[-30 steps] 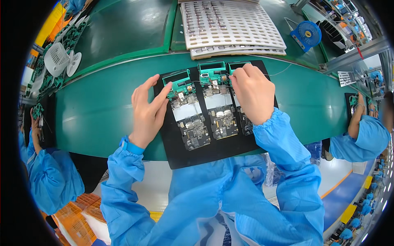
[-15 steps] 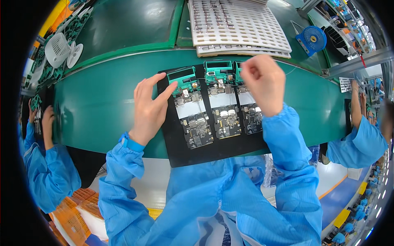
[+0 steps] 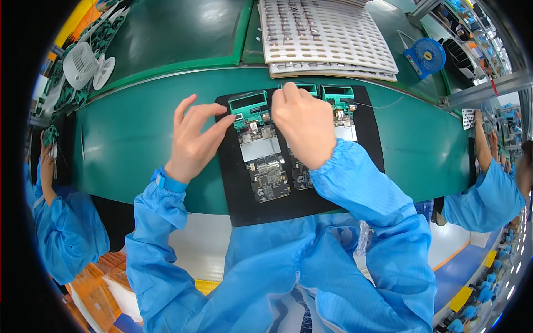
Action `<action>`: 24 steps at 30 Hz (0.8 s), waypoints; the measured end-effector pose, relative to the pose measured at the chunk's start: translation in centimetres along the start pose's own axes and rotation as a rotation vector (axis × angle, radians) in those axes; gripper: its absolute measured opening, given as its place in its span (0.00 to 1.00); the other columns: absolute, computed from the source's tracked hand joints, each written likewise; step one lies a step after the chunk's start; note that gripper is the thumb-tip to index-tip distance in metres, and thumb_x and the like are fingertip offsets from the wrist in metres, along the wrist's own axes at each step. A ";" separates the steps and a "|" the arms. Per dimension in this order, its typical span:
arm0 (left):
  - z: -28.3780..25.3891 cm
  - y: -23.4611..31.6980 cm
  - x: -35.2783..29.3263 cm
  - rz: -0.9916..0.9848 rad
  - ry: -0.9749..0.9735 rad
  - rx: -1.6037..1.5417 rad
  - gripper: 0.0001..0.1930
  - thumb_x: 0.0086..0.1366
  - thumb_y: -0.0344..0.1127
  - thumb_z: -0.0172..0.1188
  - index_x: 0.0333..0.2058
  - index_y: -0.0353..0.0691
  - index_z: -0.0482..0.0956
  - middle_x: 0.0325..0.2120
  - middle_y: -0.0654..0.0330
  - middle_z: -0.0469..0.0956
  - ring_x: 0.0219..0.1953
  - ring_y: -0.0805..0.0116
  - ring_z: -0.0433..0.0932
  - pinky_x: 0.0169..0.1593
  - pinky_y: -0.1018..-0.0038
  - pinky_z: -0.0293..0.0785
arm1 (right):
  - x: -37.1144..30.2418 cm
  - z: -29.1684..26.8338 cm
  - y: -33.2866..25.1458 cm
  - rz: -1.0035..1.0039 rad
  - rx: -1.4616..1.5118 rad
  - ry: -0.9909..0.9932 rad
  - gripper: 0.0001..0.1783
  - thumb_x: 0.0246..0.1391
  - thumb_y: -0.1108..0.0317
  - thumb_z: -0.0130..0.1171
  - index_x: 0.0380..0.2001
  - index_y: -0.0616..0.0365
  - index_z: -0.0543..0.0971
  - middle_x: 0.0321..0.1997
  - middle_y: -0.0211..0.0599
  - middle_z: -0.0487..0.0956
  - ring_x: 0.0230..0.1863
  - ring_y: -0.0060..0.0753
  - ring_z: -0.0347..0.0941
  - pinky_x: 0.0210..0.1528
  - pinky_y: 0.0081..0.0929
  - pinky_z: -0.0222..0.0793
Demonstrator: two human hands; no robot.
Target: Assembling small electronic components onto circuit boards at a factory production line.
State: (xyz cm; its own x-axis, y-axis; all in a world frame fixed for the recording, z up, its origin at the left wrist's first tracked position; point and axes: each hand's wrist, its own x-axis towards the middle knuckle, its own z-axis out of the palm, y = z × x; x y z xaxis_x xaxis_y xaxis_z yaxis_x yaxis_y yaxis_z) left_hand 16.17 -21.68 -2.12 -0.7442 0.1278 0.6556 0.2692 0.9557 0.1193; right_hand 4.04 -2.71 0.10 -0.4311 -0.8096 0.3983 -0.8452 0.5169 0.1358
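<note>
Three circuit board assemblies lie side by side on a black mat. Each has a green plastic frame at its far end: the left board (image 3: 270, 176), the middle board (image 3: 301, 176) and the right board (image 3: 345, 132). My left hand (image 3: 194, 136) is open beside the left green frame (image 3: 248, 102), its thumb tip at the frame's left edge and its fingers apart. My right hand (image 3: 304, 123) is closed in a pinch over the far part of the middle board, near the gap to the left one. Whatever its fingertips hold is hidden. A thin wire runs right from the right green frame (image 3: 337, 93).
The black mat (image 3: 244, 213) lies on a green worktable (image 3: 139, 144). Beyond stand stacked white foam trays (image 3: 333, 50) with small parts, a blue fan (image 3: 426, 57) and a white fan (image 3: 80, 66). Co-workers in blue sleeves (image 3: 69, 233) work at both sides.
My right hand has moved left from the right board to over the middle board, uncovering the right green frame. My left hand has shifted slightly left, its thumb drawing back to the frame's edge.
</note>
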 end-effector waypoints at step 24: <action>-0.8 8.0 3.8 -0.009 0.065 -0.034 0.12 0.48 0.23 0.67 0.32 0.41 0.79 0.34 0.63 0.76 0.38 0.65 0.77 0.61 0.56 0.62 | -5.8 -4.3 1.1 0.030 0.888 0.151 0.07 0.47 0.75 0.62 0.28 0.59 0.74 0.34 0.39 0.75 0.31 0.44 0.76 0.30 0.35 0.73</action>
State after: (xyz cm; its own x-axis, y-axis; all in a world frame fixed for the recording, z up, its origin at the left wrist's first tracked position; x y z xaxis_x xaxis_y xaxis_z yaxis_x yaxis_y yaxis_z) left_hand 15.98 -13.74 1.98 -0.7055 0.1010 0.7015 0.2841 0.9471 0.1494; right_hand 7.00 3.72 1.85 -0.4637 -0.7220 0.5135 -0.7941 0.0817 -0.6022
